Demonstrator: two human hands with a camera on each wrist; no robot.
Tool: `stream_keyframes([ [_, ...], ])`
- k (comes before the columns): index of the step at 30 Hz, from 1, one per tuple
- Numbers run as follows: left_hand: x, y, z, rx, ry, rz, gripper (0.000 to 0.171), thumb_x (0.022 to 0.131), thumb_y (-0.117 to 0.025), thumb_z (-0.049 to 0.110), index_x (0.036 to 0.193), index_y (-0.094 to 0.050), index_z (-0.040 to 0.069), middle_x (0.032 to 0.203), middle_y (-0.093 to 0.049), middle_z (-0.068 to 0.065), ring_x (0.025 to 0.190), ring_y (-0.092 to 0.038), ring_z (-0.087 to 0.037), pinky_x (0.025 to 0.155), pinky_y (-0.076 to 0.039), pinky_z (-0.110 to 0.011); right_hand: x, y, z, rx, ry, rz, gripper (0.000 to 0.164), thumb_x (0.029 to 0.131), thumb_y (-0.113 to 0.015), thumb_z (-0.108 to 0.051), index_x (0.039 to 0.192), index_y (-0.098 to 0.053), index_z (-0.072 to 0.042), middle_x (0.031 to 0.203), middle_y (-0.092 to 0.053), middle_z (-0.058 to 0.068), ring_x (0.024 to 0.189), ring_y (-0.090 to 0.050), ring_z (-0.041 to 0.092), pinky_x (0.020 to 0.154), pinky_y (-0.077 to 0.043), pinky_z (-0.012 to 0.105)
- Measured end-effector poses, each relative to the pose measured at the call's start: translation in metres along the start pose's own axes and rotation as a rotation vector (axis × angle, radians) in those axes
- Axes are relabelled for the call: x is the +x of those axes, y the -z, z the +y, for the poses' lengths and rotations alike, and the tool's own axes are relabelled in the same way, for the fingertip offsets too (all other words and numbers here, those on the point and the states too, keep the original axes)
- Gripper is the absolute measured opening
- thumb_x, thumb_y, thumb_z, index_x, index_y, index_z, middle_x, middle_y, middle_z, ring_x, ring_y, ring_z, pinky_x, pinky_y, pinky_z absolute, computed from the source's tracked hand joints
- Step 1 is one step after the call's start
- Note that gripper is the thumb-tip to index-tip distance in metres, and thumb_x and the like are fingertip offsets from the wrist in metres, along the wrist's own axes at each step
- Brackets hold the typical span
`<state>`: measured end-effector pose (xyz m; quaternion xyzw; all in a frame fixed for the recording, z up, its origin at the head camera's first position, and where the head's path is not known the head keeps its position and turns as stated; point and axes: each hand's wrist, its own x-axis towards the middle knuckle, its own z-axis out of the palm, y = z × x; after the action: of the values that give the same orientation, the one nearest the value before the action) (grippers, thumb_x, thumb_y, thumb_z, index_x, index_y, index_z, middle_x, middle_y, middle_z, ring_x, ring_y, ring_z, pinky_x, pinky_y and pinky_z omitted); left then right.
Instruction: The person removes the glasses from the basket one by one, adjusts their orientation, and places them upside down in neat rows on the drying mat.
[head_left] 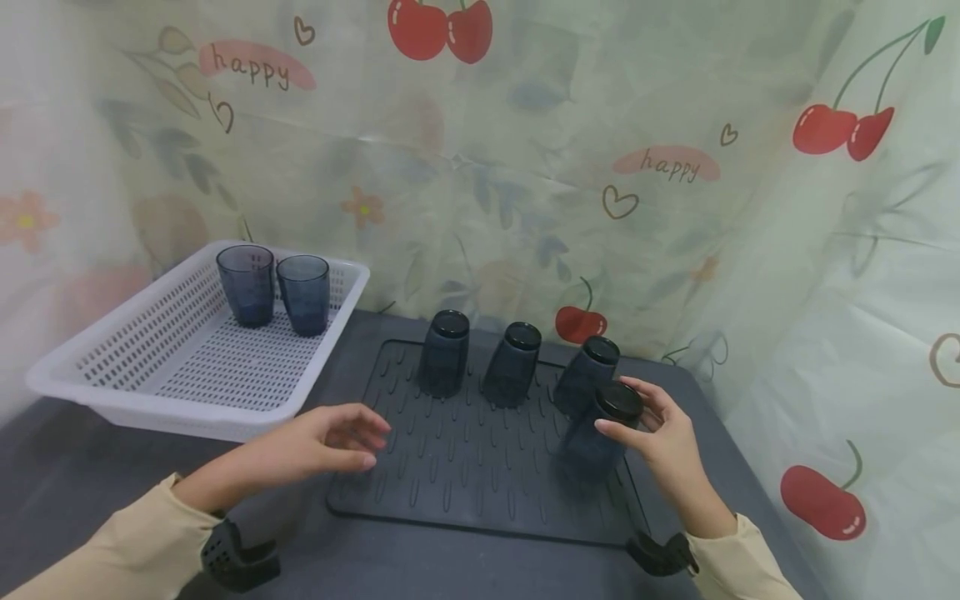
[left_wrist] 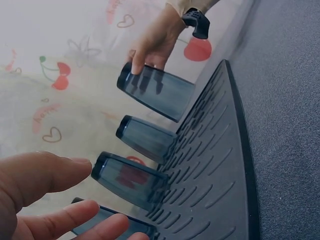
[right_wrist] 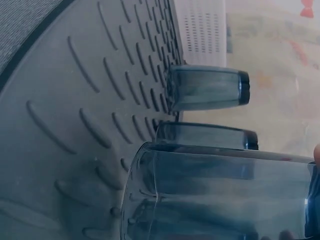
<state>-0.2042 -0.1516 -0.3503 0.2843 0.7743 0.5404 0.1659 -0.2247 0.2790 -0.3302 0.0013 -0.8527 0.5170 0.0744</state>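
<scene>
My right hand (head_left: pixel 667 435) holds an upside-down blue glass (head_left: pixel 595 442) near its base, thumb on one side and fingers on the other. Its rim is at or just over the right part of the dark drying mat (head_left: pixel 480 492); contact is hard to tell. Behind it, three more glasses stand upside down in a row on the mat: a left one (head_left: pixel 444 354), a middle one (head_left: pixel 513 367) and a right one (head_left: pixel 587 377). Over the mat's left edge, my left hand (head_left: pixel 318 442) hangs with loosely bent fingers and nothing in them.
A white perforated basket (head_left: pixel 187 423) stands at the left with two upright blue glasses, one (head_left: pixel 249 287) beside the other (head_left: pixel 304 296). Printed curtain (head_left: pixel 480 167) encloses the back and sides of the grey table (head_left: pixel 420 567).
</scene>
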Motion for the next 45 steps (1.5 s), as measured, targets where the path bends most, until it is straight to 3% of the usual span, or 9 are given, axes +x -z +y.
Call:
stream_keyframes([
  [4, 0.0, 0.0, -0.001, 0.001, 0.001, -0.005, 0.045, 0.092, -0.066, 0.021, 0.127, -0.052, -0.004, 0.121, -0.06, -0.022, 0.107, -0.061, -0.026, 0.082, -0.054, -0.028, 0.001, 0.002, 0.004, -0.002, -0.007, 0.001, 0.076, 0.078, -0.082, -0.027, 0.143, -0.043, -0.021, 0.143, -0.043, 0.003, 0.137, -0.043, 0.021, 0.1, -0.046, 0.036],
  [7, 0.0, 0.0, -0.002, 0.004, 0.001, -0.005, 0.045, 0.092, -0.066, 0.021, 0.127, -0.052, -0.004, 0.121, -0.06, -0.022, 0.107, -0.06, -0.026, 0.083, -0.053, -0.028, 0.001, 0.003, 0.007, -0.008, -0.012, 0.006, 0.076, 0.078, -0.082, -0.027, 0.143, -0.043, -0.02, 0.142, -0.043, 0.003, 0.135, -0.045, 0.018, 0.096, -0.047, 0.027],
  [11, 0.0, 0.0, -0.003, 0.005, 0.002, -0.002, 0.044, 0.092, -0.066, 0.021, 0.126, -0.053, -0.004, 0.12, -0.059, -0.022, 0.108, -0.06, -0.028, 0.082, -0.053, -0.028, 0.0, 0.002, 0.011, -0.013, -0.02, 0.016, 0.075, 0.079, -0.082, -0.026, 0.143, -0.043, -0.018, 0.136, -0.047, 0.004, 0.12, -0.052, -0.001, 0.085, -0.047, 0.013],
  [15, -0.001, -0.001, -0.003, 0.011, -0.002, -0.003, 0.042, 0.093, -0.065, 0.019, 0.126, -0.052, -0.004, 0.12, -0.059, -0.023, 0.106, -0.06, -0.026, 0.082, -0.054, -0.028, -0.001, 0.001, 0.015, -0.009, -0.017, 0.023, 0.074, 0.077, -0.082, -0.024, 0.141, -0.044, -0.016, 0.129, -0.049, 0.003, 0.105, -0.052, -0.014, 0.082, -0.048, 0.012],
  [45, -0.001, -0.002, -0.004, -0.01, 0.01, -0.002, 0.043, 0.093, -0.065, 0.02, 0.127, -0.052, -0.003, 0.121, -0.059, -0.022, 0.11, -0.06, -0.029, 0.083, -0.053, -0.029, 0.002, -0.006, 0.022, -0.037, -0.016, 0.025, 0.075, 0.076, -0.083, -0.02, 0.14, -0.044, -0.015, 0.122, -0.049, 0.005, 0.101, -0.054, -0.012, 0.084, -0.048, 0.015],
])
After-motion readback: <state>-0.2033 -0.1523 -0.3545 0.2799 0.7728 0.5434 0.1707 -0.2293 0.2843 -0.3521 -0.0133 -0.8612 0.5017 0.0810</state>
